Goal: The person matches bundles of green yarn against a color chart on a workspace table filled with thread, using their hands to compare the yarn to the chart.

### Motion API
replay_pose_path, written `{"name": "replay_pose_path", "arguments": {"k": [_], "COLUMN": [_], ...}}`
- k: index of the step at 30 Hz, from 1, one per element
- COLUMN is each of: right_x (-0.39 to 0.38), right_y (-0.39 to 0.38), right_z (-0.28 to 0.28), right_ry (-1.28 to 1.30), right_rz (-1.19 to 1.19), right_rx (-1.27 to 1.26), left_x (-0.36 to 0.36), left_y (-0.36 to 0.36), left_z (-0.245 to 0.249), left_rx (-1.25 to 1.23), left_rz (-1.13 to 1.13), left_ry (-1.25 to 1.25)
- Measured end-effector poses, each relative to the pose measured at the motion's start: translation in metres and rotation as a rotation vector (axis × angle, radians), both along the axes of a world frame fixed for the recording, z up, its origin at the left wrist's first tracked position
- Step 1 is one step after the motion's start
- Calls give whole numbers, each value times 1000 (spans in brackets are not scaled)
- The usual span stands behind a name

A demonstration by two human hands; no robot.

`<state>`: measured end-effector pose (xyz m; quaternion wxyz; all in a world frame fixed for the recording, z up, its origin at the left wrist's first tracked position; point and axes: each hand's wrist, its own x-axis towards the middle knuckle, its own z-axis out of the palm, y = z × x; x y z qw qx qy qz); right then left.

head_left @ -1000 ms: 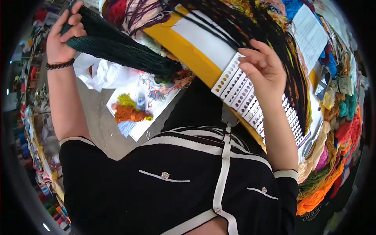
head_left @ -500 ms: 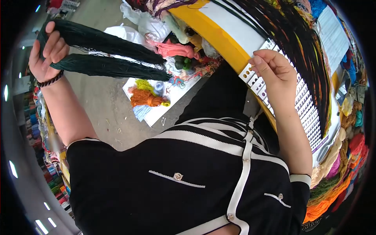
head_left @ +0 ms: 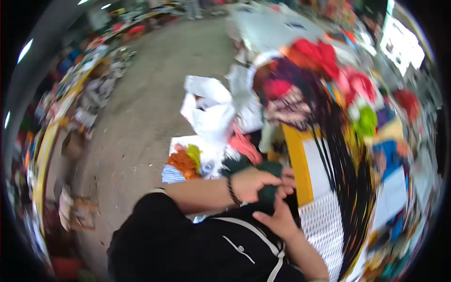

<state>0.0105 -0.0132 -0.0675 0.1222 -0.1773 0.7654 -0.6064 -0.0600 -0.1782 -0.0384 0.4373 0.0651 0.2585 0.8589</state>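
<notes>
The dark green yarn skein point(head_left: 267, 195) hangs bunched between my two hands, in front of my black shirt. My left hand point(head_left: 251, 184), with a dark beaded bracelet at its wrist, is closed on the skein. Close below and to the right is my right hand point(head_left: 282, 220), its thumb apart and its fingers up against the yarn and the left fingertips. Motion smears these fingers, so their hold cannot be made out. More dark green yarn point(head_left: 235, 164) shows just beyond my left hand.
At the right, a yellow-edged table point(head_left: 298, 164) bears a white card with rows of holes point(head_left: 322, 225) and long dark strands point(head_left: 340, 174). Orange yarn point(head_left: 183, 162) and a white bag point(head_left: 209, 110) lie ahead. A yellow-edged shelf point(head_left: 51, 127) runs along the left.
My left hand has brought the green skein from the far left to the middle. My right hand has left the card's edge and joined it. The view has swung up and ahead.
</notes>
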Motion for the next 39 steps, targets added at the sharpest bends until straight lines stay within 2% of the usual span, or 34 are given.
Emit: {"name": "replay_pose_path", "arguments": {"k": [1,2,5,8,9,11,13,14,17,19,21,22,25,26,27,30,31,32,33,34,35,36,37,38,39], "right_x": [2,7,14,15,16,18,18,18,14,8,6,6,9,10,11,9,12,14,12,11,11,13,14,13,13], "right_y": [-4,-3,-4,-2,0,-1,-4,0,14,30,37,44,56,52,50,48,50,50,51,60,58,57,60,60,63], "right_z": [-30,-30,-22,-34,-35,-30,-35,-31,-10,-11,12,15,19,23,24,12,8,8,9,0,12,17,9,18,17], "right_ry": [-86,-145,-342,-385,-387,-395,-354,-358,-331,-240,-282,-286,-196,-161,-128,-166,-158,-149,-147,-150,-259,-174,-122,-84,-164], "right_rz": [50,46,-20,18,22,-2,-58,-44,-55,-165,-484,-487,-614,-596,-579,-573,-593,-606,-640,-622,-596,-644,-645,-628,-611], "right_rx": [-112,10,-65,30,32,-30,-164,-155,-94,-221,-239,-238,-219,-185,-150,-257,-295,-265,-226,-113,-222,-135,-193,-270,-365], "left_x": [7,10,15,27,28,31,31,29,25,20,12,10,17,22,22,23,24,21,17,11,10,6,13,11,6], "left_y": [7,10,8,-3,-2,0,5,11,18,26,32,30,39,41,43,53,50,54,58,62,68,70,69,70,72], "left_z": [-4,-15,-28,-21,-14,-20,-24,-27,-19,-24,-45,-42,-41,-30,-26,-26,-7,-11,-11,-8,-18,-10,-5,-5,-4], "left_rx": [12,59,185,-272,-325,-395,-286,-225,-131,-212,-568,-665,-596,-517,-517,-607,-659,-659,-693,-584,-595,-569,-436,-469,-456], "left_rz": [79,125,127,102,111,43,101,137,168,195,341,269,167,59,56,-75,-97,-19,159,169,131,182,-16,-71,-86], "left_ry": [-127,-131,-172,654,850,672,401,245,85,86,781,874,871,627,623,647,756,919,1211,1252,1169,1342,747,649,583]}}
